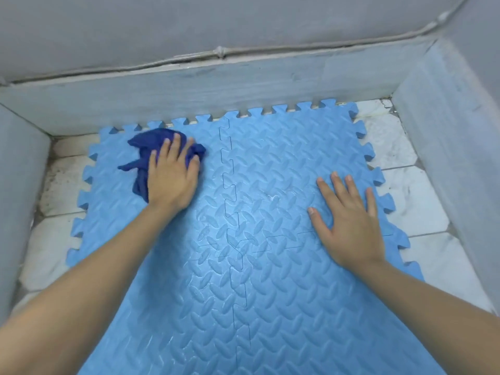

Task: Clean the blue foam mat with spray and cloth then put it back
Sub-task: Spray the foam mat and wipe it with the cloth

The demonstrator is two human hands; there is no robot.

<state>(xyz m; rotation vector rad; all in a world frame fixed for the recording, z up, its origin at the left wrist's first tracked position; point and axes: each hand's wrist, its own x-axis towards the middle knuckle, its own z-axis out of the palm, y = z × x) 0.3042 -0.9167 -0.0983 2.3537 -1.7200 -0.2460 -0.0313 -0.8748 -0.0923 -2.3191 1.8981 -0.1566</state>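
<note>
- Blue foam mat [270, 266] flat on white tiled floor [416, 201], interlocking tiles, toothed far edge close against grey skirting [216, 85].
- Left hand [173, 177] pressed palm-down on dark blue cloth [146, 150] near far left corner of mat; fingers spread over bunched fabric, not curled tight, cloth pinned beneath.
- Right hand [349, 220] laid flat and open on mat near right edge, fingers splayed, nothing held.
- Faint pale streaks and wet sheen on mat surface toward near edge.
- Bare floor tiles showing along left and right edges of mat, grimy by left wall.
</note>
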